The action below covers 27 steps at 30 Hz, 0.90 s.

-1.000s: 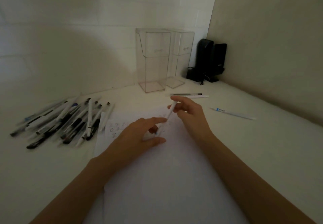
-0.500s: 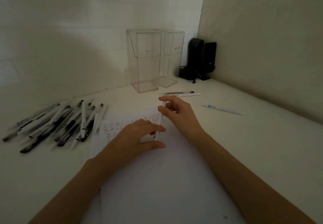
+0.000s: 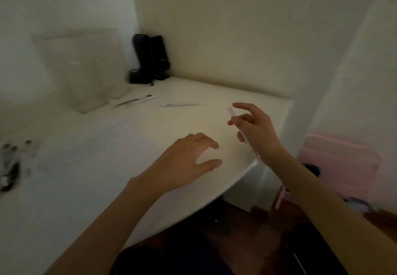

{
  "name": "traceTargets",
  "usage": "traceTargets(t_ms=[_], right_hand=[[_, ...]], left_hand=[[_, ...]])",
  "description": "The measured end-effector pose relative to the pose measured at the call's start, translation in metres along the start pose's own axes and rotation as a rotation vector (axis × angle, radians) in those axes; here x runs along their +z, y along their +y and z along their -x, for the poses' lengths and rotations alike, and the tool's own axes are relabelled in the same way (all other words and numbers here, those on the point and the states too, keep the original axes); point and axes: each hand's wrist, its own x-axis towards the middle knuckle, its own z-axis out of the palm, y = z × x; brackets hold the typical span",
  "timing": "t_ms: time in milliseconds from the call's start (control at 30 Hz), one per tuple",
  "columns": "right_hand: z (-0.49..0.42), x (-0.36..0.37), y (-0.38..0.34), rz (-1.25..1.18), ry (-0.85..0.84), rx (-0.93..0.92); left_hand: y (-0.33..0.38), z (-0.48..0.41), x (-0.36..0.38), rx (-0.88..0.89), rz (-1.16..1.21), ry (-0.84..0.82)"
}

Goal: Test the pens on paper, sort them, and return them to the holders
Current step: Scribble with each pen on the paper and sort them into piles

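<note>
The picture is blurred from motion. My right hand holds a white pen near the table's right edge, its fingers partly spread. My left hand hovers over the white table with fingers apart and nothing in it. Two clear holders stand at the back left. Two pens lie side by side in front of them, and a white pen with a blue mark lies to their right. The pile of pens shows at the far left edge. The paper is hard to make out.
A black device with a cable stands in the back corner. The table's right edge drops off just under my right hand. A pink chair stands beyond it to the right. Dark floor lies below.
The view has swung sharply right. My right hand has carried the white pen from over the paper to the table's right edge. My left hand has let go of the pen and lifted.
</note>
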Motion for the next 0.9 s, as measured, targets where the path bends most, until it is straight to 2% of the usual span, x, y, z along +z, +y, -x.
traceTargets(t_ms=[100,233,300,433,500,633,800,900], right_hand=[[0.025,-0.077,0.026,0.114,0.125,0.098],[0.075,-0.161,0.086,0.233,0.306,0.259],[0.101,-0.192,0.122,0.355,0.332,0.377],[0.136,-0.233,0.172,0.542,0.295,0.514],[0.138,-0.239,0.183,0.614,0.238,0.502],[0.110,-0.227,0.178,0.561,0.266,0.476],[0.063,-0.179,0.114,0.382,0.282,0.215],[0.039,-0.139,0.068,0.277,0.210,0.048]], left_hand=[[0.032,-0.037,0.035,0.077,0.056,0.016],[0.052,-0.073,0.075,0.040,-0.013,-0.110],[0.051,-0.078,0.090,0.022,-0.076,-0.148],[0.043,-0.076,0.101,0.033,-0.124,-0.104],[0.042,-0.077,0.099,0.030,-0.097,-0.091],[0.044,-0.075,0.096,0.048,-0.081,-0.081],[0.039,-0.074,0.088,0.001,0.012,-0.108],[0.023,-0.068,0.064,-0.068,0.078,-0.052]])
